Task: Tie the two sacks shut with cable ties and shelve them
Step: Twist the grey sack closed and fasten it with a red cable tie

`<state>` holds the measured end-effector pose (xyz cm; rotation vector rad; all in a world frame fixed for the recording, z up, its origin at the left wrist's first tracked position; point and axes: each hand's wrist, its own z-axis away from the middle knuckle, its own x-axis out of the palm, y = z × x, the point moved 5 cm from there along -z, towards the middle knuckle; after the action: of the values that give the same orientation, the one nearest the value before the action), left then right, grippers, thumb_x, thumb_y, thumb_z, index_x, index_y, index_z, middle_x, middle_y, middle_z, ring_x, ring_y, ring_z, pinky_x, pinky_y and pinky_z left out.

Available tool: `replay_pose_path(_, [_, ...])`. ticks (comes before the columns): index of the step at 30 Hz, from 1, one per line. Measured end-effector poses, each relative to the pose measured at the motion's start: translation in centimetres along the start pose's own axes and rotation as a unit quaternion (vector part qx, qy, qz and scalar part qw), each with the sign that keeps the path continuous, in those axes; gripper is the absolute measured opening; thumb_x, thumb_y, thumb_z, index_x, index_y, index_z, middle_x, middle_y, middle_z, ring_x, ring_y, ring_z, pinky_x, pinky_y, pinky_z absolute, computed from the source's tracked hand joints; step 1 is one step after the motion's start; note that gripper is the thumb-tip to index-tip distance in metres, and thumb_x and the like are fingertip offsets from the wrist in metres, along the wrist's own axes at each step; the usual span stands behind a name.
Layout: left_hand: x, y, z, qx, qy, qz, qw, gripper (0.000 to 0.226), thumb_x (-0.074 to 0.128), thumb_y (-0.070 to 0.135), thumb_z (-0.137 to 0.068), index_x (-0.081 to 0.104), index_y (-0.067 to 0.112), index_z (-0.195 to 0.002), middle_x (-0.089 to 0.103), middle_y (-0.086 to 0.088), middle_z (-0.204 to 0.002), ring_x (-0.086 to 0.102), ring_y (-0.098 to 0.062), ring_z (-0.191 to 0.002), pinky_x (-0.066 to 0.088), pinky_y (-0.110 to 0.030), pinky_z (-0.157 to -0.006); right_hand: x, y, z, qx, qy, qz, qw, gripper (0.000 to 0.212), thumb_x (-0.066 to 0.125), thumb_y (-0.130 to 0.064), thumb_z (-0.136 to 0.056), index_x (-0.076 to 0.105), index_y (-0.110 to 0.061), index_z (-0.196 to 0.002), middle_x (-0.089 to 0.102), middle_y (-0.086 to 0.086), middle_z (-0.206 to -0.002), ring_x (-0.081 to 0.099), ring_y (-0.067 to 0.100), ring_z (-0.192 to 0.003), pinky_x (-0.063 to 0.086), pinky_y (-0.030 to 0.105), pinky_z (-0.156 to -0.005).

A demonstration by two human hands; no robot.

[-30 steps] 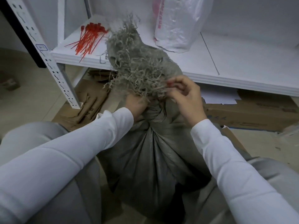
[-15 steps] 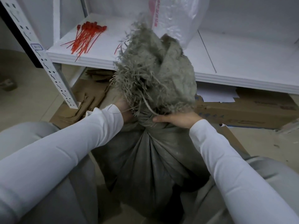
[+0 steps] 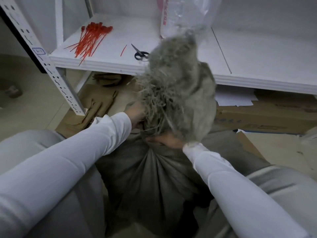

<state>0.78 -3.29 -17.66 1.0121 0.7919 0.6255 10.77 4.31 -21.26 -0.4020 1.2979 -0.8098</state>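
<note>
A grey woven sack [image 3: 151, 177] stands on the floor between my knees, its neck gathered and its frayed top [image 3: 178, 86] flopped up toward the shelf. My left hand [image 3: 136, 113] grips the neck from the left, partly buried in the loose fibres. My right hand [image 3: 165, 140] wraps the neck from the right, just under the bunched top. A pile of red cable ties [image 3: 89, 40] lies on the white shelf [image 3: 111, 63] at the left, with one loose red tie [image 3: 123, 49] beside it. A clear plastic sack [image 3: 181, 16] stands on the shelf behind.
Black-handled scissors [image 3: 139, 53] lie on the shelf next to the frayed top. A white perforated upright [image 3: 42, 60] rises at the left. Flattened cardboard [image 3: 96, 107] and a brown box [image 3: 267, 117] with white papers [image 3: 233, 100] sit under the shelf.
My right hand dropped from the frayed fibres to the sack's neck and closed round it. The bunched top swung to the right, uncovering the scissors and a loose tie.
</note>
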Motion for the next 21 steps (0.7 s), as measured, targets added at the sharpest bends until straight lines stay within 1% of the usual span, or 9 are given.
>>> replay_pose_path(2, [0.0,2.1,1.3,0.043,0.019,0.008,0.999,0.008,0.054,0.016,-0.094,0.058,0.010,-0.094,0.061,-0.002,-0.100,0.056,-0.017,-0.093,0.047,-0.028,-0.084,-0.7,0.3,-0.1,0.037,0.060,0.030,0.997,0.054,0.072,-0.050,-0.080,0.066,-0.017,-0.122,0.065,0.007,-0.126,0.058,0.027,-0.117,0.045,0.025,-0.093])
replay_pose_path(4, [-0.4,2.9,1.6,0.088,0.029,-0.003,0.996,0.041,0.060,0.024,-0.092,0.052,0.007,-0.128,0.053,-0.006,-0.130,0.048,-0.021,-0.122,0.037,-0.032,-0.107,-1.3,0.3,-0.1,0.060,0.125,0.099,0.985,0.056,0.070,-0.062,-0.074,0.069,-0.019,-0.109,0.070,0.009,-0.112,0.064,0.032,-0.104,0.052,0.035,-0.082])
replay_pose_path(6, [-0.6,2.8,2.0,0.074,0.046,0.023,0.996,0.047,0.059,0.017,-0.092,0.047,0.003,-0.135,0.048,-0.010,-0.140,0.044,-0.025,-0.131,0.032,-0.029,-0.109,-1.3,0.3,0.0,0.075,0.166,0.099,0.978,0.050,0.069,-0.061,-0.073,0.070,-0.019,-0.100,0.071,0.009,-0.103,0.065,0.033,-0.097,0.051,0.035,-0.074])
replay_pose_path(9, [-0.3,2.1,2.6,0.066,0.058,0.052,0.995,0.046,0.066,0.015,-0.088,0.053,0.004,-0.130,0.055,-0.010,-0.134,0.050,-0.023,-0.126,0.037,-0.030,-0.108,-2.0,0.3,0.5,0.103,0.239,0.116,0.959,0.032,0.066,-0.043,-0.079,0.068,-0.018,-0.099,0.070,0.011,-0.100,0.064,0.036,-0.096,0.042,0.032,-0.068])
replay_pose_path(11, [0.0,1.6,3.4,0.062,0.070,0.057,0.994,0.043,0.075,0.017,-0.080,0.061,0.007,-0.120,0.064,-0.006,-0.119,0.058,-0.018,-0.114,0.044,-0.026,-0.098,-2.8,0.3,1.0,0.107,0.279,0.128,0.946,0.026,0.063,-0.032,-0.082,0.066,-0.015,-0.101,0.069,0.013,-0.101,0.064,0.038,-0.096,0.043,0.033,-0.069])
replay_pose_path(13, [0.7,1.2,3.9,0.053,0.062,0.043,0.996,0.036,0.080,0.022,-0.074,0.069,0.010,-0.106,0.069,0.001,-0.104,0.064,-0.012,-0.102,0.046,-0.021,-0.092,-3.1,0.0,1.4,0.079,0.303,0.151,0.938,0.026,0.062,-0.026,-0.083,0.063,-0.014,-0.106,0.067,0.012,-0.105,0.063,0.037,-0.097,0.046,0.036,-0.072])
replay_pose_path(16, [1.8,0.5,4.2,-0.015,0.022,0.081,0.996,0.041,0.082,0.040,-0.066,0.072,0.008,-0.090,0.073,-0.006,-0.092,0.068,-0.022,-0.094,0.049,-0.032,-0.097,-2.6,-1.5,2.2,0.002,0.340,0.170,0.925,0.038,0.069,-0.017,-0.077,0.061,-0.013,-0.115,0.068,0.011,-0.103,0.065,0.035,-0.089,0.048,0.036,-0.066])
replay_pose_path(18, [2.4,0.1,4.2,-0.084,-0.015,0.129,0.988,0.039,0.076,0.043,-0.072,0.071,0.009,-0.090,0.072,-0.013,-0.095,0.067,-0.027,-0.093,0.051,-0.036,-0.094,-1.6,-2.3,2.3,-0.039,0.347,0.200,0.915,0.049,0.077,-0.012,-0.065,0.063,-0.006,-0.112,0.068,0.012,-0.089,0.066,0.035,-0.070,0.046,0.033,-0.052])
replay_pose_path(21, [2.4,-0.2,3.9,-0.135,-0.003,0.165,0.977,0.024,0.067,0.026,-0.086,0.067,0.006,-0.099,0.068,-0.013,-0.095,0.064,-0.025,-0.088,0.054,-0.033,-0.083,-1.2,-2.8,2.3,-0.063,0.367,0.228,0.900,0.046,0.083,-0.013,-0.055,0.067,-0.004,-0.097,0.066,0.012,-0.076,0.063,0.032,-0.058,0.044,0.028,-0.044])
